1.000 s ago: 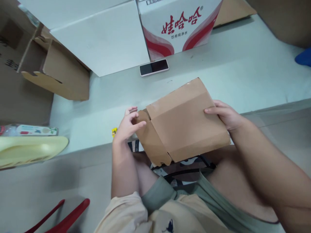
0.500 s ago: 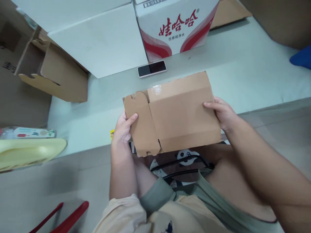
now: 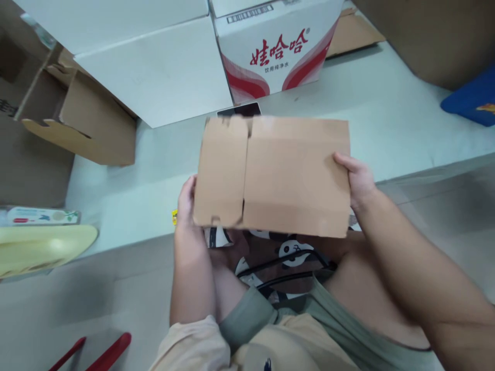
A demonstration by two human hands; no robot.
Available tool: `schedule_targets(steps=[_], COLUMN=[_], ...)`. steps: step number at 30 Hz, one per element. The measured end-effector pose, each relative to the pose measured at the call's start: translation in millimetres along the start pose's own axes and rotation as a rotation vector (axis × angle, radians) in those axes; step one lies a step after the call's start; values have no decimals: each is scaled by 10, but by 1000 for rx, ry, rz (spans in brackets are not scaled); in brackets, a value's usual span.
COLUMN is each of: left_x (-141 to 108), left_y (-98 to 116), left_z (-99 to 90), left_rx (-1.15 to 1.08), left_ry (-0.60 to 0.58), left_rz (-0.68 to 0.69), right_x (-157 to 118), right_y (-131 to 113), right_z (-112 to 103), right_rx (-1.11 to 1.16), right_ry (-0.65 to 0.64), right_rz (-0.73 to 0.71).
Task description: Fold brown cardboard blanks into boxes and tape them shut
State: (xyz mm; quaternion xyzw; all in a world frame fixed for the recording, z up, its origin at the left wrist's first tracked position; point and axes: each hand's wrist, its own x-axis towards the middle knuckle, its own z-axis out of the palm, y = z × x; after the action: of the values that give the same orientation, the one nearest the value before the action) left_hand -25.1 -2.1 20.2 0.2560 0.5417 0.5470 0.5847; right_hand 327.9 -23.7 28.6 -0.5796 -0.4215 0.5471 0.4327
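Observation:
A flattened brown cardboard box [image 3: 296, 178] is held up in front of me, its creased face toward me. A notched end flap [image 3: 222, 172] forms its left part, set off by a fold and slits. My left hand [image 3: 187, 201] is closed at the left edge, with most of its fingers hidden behind the cardboard. On the right edge my right hand [image 3: 359, 178] grips the box, thumb on the near face and the other fingers out of sight behind. Behind the upper edge, a phone-like device [image 3: 240, 109] with a dark screen is partly covered.
White cartons, one with red lettering [image 3: 276, 59], stand at the back of the pale green table [image 3: 154, 180]. An open cardboard box [image 3: 88, 118] is at left, with a pale yellow tray [image 3: 46, 245] below it. A blue object [image 3: 474, 98] sits at far right.
The cardboard box has turned from a slant to nearly level, its left end rising and now overlapping the dark-screened device. The left thumb no longer shows on the flap. The view has shifted slightly.

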Motion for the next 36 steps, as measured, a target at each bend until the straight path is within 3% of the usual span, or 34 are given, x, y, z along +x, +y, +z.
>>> schedule_targets(steps=[3,7,13,17,20,21,24,26,29,32,36], left_x=[26,21,-45,-79,-88,-87,-72,-55,-37,-44,-91], left_y=[76,123,151,179,183,183,183,185,189,187,197], left_z=[7,67,167,182,195,203,228,232,203,150,98], left_rx=[-61,-52,-40,-47,-45,-50,-78,-88,-83,-84,-105], left_ry=[9,-10,7,31,32,29,29,27,-2,-45,-45], left_rz=[-47,-83,-116,-132,-130,-125,-112,-114,-108,-84,-76], right_x=[31,20,-24,208,621,765,1036,1020,756,419,210], right_y=[23,-4,-137,-415,-804,-923,-1047,-868,-345,108,232], right_z=[-54,-157,-437,-763,-1022,-1083,-1123,-1020,-752,-466,-156], right_rx=[223,385,307,199,166,163,89,17,-102,-459,-907], right_ry=[160,240,695,838,773,681,621,567,478,349,151], right_rz=[-79,-128,-265,-302,-309,-270,-124,-69,-8,-58,-98])
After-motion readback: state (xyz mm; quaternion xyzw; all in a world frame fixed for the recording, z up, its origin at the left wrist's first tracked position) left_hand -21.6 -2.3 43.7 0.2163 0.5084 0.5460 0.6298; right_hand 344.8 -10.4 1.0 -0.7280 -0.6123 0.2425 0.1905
